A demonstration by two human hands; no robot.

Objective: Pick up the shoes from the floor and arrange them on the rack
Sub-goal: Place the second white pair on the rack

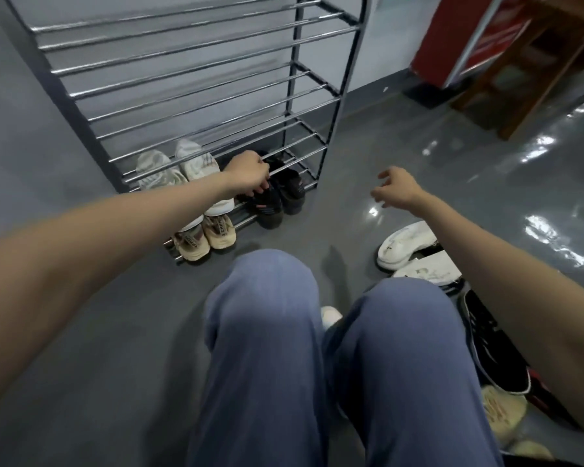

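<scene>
The rack [196,79] is seen against the grey wall, its upper tiers bare. On the lowest tier a pale pair [182,170] has been set at the left, with a black pair [280,193] beside it at the right; their heels overhang the front bar.

The left hand [248,176] is reached under a bar, and its fingers are curled onto the inner black shoe at the collar; whether the shoe is truly gripped or only being nudged cannot be told. The right hand [397,188] is held in the air, open with loosely bent fingers, and nothing is held in it.

More shoes are left on the floor [81,298] at the person's right: a white pair [408,244] nearest, then a black shoe [493,345] and a tan one [501,412] partly hidden by the arm.

These shoes are judged to be light, with soft uppers and firmer soles. A hold at the heel collar or through the opening would likely serve best, since a pinch on the upper would merely fold it. The rack's bars are smooth and spaced, so a sole should be laid across two bars or it may tip through.
</scene>
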